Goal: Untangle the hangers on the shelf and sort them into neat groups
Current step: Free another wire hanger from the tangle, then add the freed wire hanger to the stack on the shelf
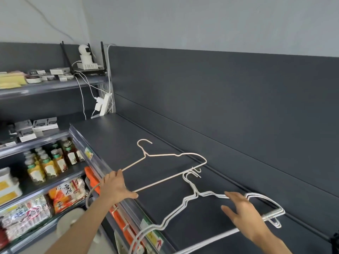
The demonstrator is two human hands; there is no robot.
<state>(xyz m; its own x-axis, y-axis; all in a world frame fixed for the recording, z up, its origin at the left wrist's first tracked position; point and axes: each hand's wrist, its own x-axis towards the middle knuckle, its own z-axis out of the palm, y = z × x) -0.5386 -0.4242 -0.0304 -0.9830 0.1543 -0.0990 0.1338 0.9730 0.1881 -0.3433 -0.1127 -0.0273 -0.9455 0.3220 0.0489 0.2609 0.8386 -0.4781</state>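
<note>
Head view: left hand (117, 187) grips beige hanger (165, 179) end, centre; right hand (244, 215), fingers spread, hovers over white hanger stack (195, 193), lower right.

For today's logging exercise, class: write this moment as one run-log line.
left hand grips beige wire hanger at corner | right hand open over stacked white wire hangers | dark shelf | sorting unfinished

The shelf (113, 136) was plain dark grey; the single hanger (161, 154) pale cream; the stacked hangers (196, 193) white; the edge strip (89, 174) orange; the bottles (48, 165) amber, green-capped.
</note>
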